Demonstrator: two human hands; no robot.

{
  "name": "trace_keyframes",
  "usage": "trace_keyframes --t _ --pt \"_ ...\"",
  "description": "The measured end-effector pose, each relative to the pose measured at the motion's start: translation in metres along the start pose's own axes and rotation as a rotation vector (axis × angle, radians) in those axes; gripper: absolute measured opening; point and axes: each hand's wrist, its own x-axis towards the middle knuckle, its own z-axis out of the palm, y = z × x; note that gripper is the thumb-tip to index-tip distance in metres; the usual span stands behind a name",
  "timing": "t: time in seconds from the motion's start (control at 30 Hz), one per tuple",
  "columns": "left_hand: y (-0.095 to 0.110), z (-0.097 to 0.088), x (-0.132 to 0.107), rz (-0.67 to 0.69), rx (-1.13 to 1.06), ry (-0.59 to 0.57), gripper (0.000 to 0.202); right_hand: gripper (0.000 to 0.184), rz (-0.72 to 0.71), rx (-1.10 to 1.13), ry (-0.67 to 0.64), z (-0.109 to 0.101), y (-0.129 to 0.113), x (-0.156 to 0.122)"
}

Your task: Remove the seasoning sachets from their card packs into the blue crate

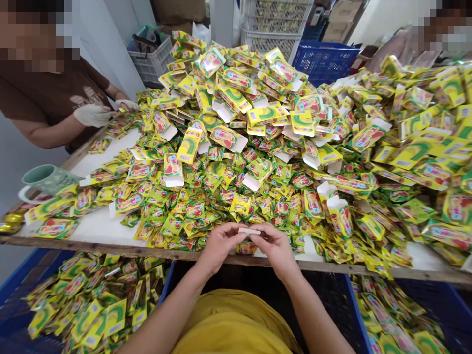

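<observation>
At the table's front edge, my left hand (224,242) and my right hand (272,242) meet with fingers closed on a small cardboard box (250,231). Only its pale end shows between my thumbs and fingertips; the fingers cover the rest. Just beyond my hands lie many small green and yellow candy sachets (194,210). Behind them rises a heap of yellow printed boxes (228,137), several with white end flaps standing open.
Blue crates with filled boxes (99,314) stand below the table at left and right. A green mug (46,178) is on the left. Across the table, a co-worker's gloved hand (92,115) handles packets. White crates (275,19) and a blue crate (322,61) stand behind.
</observation>
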Motion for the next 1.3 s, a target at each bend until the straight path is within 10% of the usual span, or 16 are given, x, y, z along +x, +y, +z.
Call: trace_keyframes --t 0.47,0.77,1.07,1.3 --pt "-0.011 0.004 0.009 0.440 0.384 0.101 0.010 0.014 -0.151 -0.135 0.102 -0.004 0.012 0.007" --pt "-0.025 -0.010 0.002 0.753 0.478 -0.101 0.020 0.014 -0.492 -0.460 -0.053 -0.024 0.014 -0.008" --pt "-0.027 0.004 -0.006 0.722 0.926 -0.405 0.047 0.017 -0.458 -1.346 0.193 -0.090 -0.010 0.074" --pt "-0.030 0.000 -0.009 0.731 1.056 -0.393 0.063 0.032 -0.247 -0.773 0.173 -0.076 -0.020 0.065"
